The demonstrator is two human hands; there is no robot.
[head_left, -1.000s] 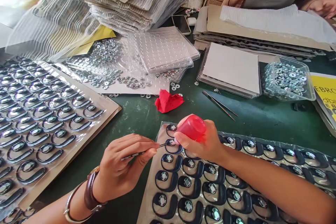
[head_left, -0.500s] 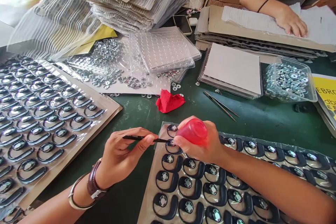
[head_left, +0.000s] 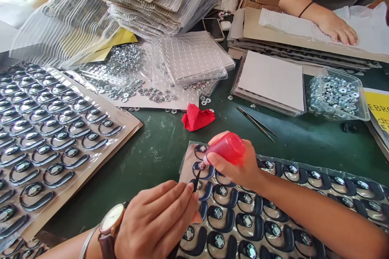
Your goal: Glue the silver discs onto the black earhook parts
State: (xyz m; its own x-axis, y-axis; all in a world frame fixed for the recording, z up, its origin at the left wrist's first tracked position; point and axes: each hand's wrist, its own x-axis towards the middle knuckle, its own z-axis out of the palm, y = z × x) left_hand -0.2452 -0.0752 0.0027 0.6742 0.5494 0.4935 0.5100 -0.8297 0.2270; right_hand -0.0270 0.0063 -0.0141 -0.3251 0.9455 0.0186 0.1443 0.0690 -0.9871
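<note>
My right hand (head_left: 246,172) is wrapped around a red squeeze bottle (head_left: 227,148), tilted with its pale nozzle down and to the left. In my left hand (head_left: 159,214) are slim black tweezers (head_left: 197,179), pointing up and away. Both tips meet near a round silver centre on a black curved piece (head_left: 208,173). That piece sits in the second row of a clear-covered brown sheet (head_left: 187,161) holding many such pieces. My right forearm hides part of the sheet, and the left hand covers its near left edge.
Another filled sheet (head_left: 121,127) lies at left. Beyond are a crumpled red cloth (head_left: 198,118), silver tweezers (head_left: 257,123), loose metal washers (head_left: 124,58), a clear tub (head_left: 361,107) of washers and a white-topped stack (head_left: 270,77). A co-worker's hand (head_left: 338,28) rests on packing sheets at back right.
My left hand has moved nearer and to the right and turned over, so the tweezers now point away instead of sideways. The bottle has shifted slightly right, with its nozzle now showing.
</note>
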